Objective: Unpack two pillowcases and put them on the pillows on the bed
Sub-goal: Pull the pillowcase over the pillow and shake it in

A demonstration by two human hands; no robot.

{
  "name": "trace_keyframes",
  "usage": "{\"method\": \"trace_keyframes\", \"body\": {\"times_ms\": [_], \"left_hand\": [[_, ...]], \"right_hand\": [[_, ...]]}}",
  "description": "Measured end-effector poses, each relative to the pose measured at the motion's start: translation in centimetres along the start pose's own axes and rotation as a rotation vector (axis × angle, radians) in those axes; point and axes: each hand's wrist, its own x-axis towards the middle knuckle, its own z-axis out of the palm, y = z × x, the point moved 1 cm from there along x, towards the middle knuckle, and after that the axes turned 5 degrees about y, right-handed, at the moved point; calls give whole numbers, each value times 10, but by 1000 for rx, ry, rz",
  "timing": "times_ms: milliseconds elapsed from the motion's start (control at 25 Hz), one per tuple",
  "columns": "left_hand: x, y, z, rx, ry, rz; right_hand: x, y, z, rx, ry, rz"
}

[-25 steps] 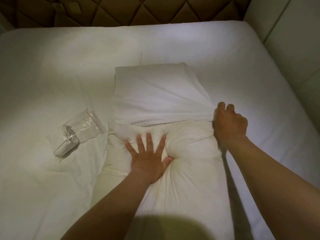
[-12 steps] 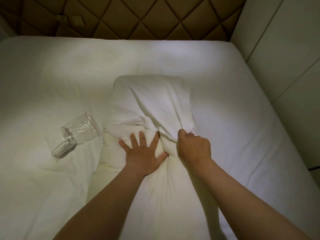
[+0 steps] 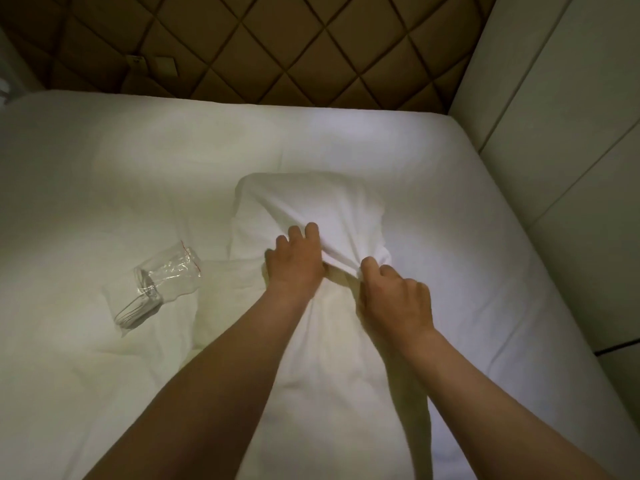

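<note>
Two bare hands meet at the open end of the white pillowcase point(image 3: 311, 206), which we see pulled over the far part of a cream pillow point(image 3: 332, 358) lying lengthwise in the middle of the bed point(image 3: 104, 161). The right hand point(image 3: 394, 299) pinches the bunched hem of the case between thumb and curled fingers, and the cloth gathers into folds there. The left hand point(image 3: 294, 268) lies just beside it, fingers close together on top of the hem. Its thumb is out of sight, so we cannot tell whether it grips the cloth or only presses on it. The near part of the pillow is bare and runs down between the forearms. We find the bed covered in a white sheet with a few soft creases. A crumpled clear plastic bag point(image 3: 162, 285) with a red strip lies on the sheet to the left, apart from the pillow. Beyond the mattress stands a brown headboard point(image 3: 294, 46) quilted in diamonds, carrying a small pale plate point(image 3: 164, 65); pale wall panels point(image 3: 561, 98) close the right side
</note>
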Motion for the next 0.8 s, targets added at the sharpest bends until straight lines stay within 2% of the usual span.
{"method": "trace_keyframes", "body": {"times_ms": [80, 160, 240, 320, 360, 440, 520, 680, 800], "left_hand": [[18, -29, -9, 130, 69, 43], [25, -78, -15, 199, 15, -15], [16, -130, -20, 177, -62, -177], [0, -170, -21, 63, -110, -455], [-9, -181, -20, -47, -167, -605], [-20, -186, -15, -470, -225, -853], [-23, -184, -6, -869, -218, -1019], [-8, -173, -13, -1367, -153, -1074], [-7, -147, -34, -1708, -80, -995]], "right_hand": [[-17, 5, -1, -42, -98, -14], [-29, 25, 2, -158, -224, 21], [-34, 46, 8, -225, -297, 67], [-34, 50, 14, -237, -337, 84], [-33, 45, 18, -233, -348, 84], [-30, 34, 24, -213, -358, 105], [-24, 32, 27, -182, -378, 147], [-8, 41, 30, -117, -350, 252], [1, 44, 27, -38, -332, 343]]}}
